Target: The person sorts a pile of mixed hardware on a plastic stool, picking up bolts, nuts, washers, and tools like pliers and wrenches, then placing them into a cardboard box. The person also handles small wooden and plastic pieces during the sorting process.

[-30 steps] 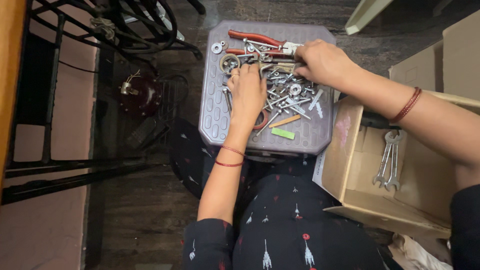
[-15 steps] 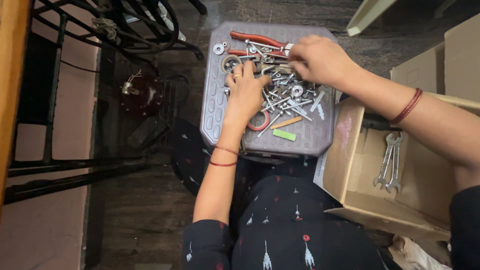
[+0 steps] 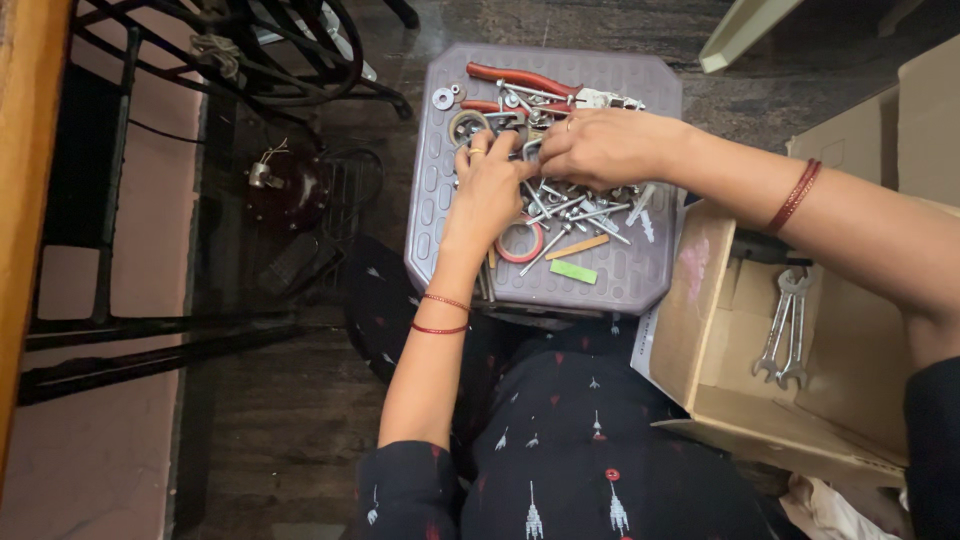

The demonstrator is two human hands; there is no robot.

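A grey plastic stool in front of me carries a heap of metal bolts, screws and washers. My left hand lies on the left side of the heap, its fingers curled around small metal parts near a round ring. My right hand rests on the top of the heap, fingers closed over some metal pieces. Red-handled pliers lie at the stool's far edge. A red ring, an orange stick and a green tag lie at the near side.
An open cardboard box at my right holds two wrenches. A dark red motor with cables sits on the floor at left, under a black metal frame. My dark patterned clothing fills the bottom.
Both hands have shifted toward the far middle of the heap and come closer together. My left hand has moved up from the red ring, which now shows.
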